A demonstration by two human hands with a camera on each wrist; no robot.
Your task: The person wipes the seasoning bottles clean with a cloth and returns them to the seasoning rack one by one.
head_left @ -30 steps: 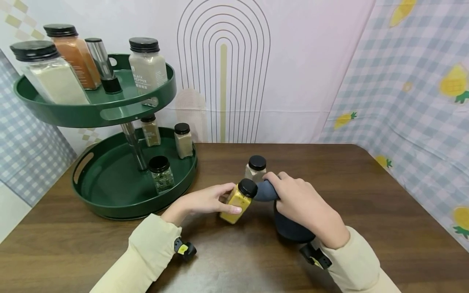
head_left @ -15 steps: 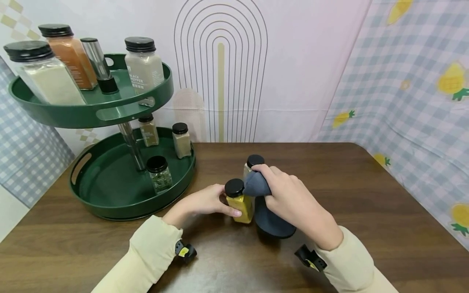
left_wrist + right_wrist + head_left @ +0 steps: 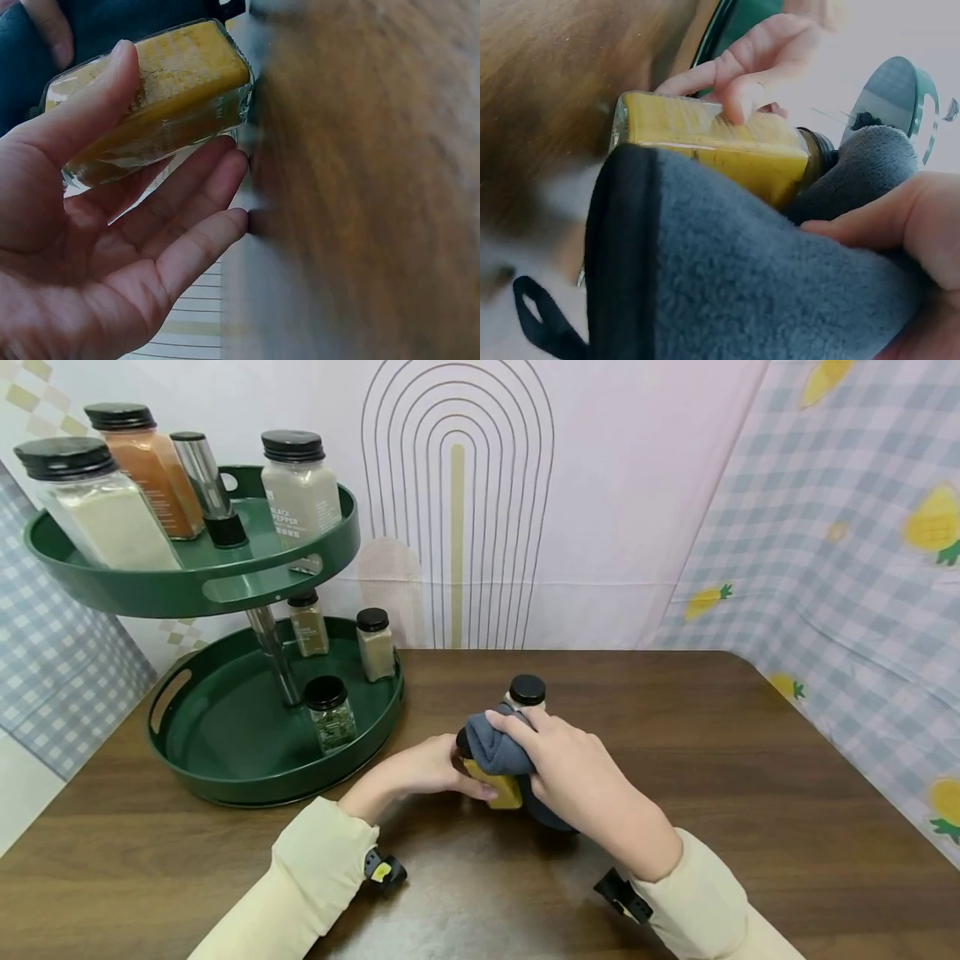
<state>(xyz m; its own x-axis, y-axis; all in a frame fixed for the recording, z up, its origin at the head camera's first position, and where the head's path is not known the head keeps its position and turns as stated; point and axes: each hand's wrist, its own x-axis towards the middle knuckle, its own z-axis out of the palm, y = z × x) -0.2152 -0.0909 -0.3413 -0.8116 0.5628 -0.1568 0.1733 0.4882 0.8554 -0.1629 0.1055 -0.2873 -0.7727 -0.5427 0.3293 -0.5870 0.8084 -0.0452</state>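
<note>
My left hand [image 3: 422, 770] holds a glass spice jar of yellow powder [image 3: 504, 789] between thumb and fingers, low over the table. In the left wrist view the thumb lies along one face of the yellow jar [image 3: 187, 67]. My right hand [image 3: 585, 768] grips a folded blue-grey cloth [image 3: 495, 745], draped over the jar's black lid. The right wrist view shows the fuzzy cloth [image 3: 742, 262] with a dark hem and a loop, lying against the jar near its lid. Right behind the hands stands another black-lidded jar [image 3: 527, 690], its lower part hidden.
A two-tier green tray stand [image 3: 247, 789] stands on the left. Its lower tier holds small jars, including one of green herbs [image 3: 333, 722]. On the upper tier are larger jars, such as black pepper [image 3: 300, 502], and a metal grinder [image 3: 210, 489]. A patterned cloth backdrop rises behind the wooden table [image 3: 750, 793].
The right hand has moved left with the cloth, from beside the yellow jar to over its lid. The jar, tilted right earlier, has swung over so its lid now leans left.
</note>
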